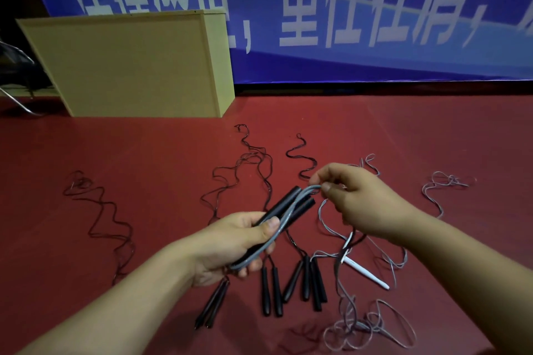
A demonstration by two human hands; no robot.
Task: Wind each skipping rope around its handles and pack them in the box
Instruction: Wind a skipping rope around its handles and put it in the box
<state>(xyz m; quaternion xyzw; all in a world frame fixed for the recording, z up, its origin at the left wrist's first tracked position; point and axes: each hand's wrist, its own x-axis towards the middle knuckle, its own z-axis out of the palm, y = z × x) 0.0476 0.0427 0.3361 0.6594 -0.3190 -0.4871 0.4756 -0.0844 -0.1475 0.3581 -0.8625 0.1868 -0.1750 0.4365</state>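
My left hand (230,242) grips a pair of black handles (284,202) held side by side, their tips pointing up and right. A grey rope (284,225) runs lengthwise over them in a few turns. My right hand (357,196) pinches that rope where it bends around the handles' far end. The loose remainder of the grey rope (372,323) trails down to the red floor at the lower right. The yellow box (129,66) stands on the floor at the back left, well beyond both hands.
Several more black handles (291,282) lie on the red floor (144,167) below my hands, their dark ropes (248,161) snaking away. A white handle (364,272) lies right of them, another grey rope (444,184) farther right. A blue banner (375,23) closes off the back.
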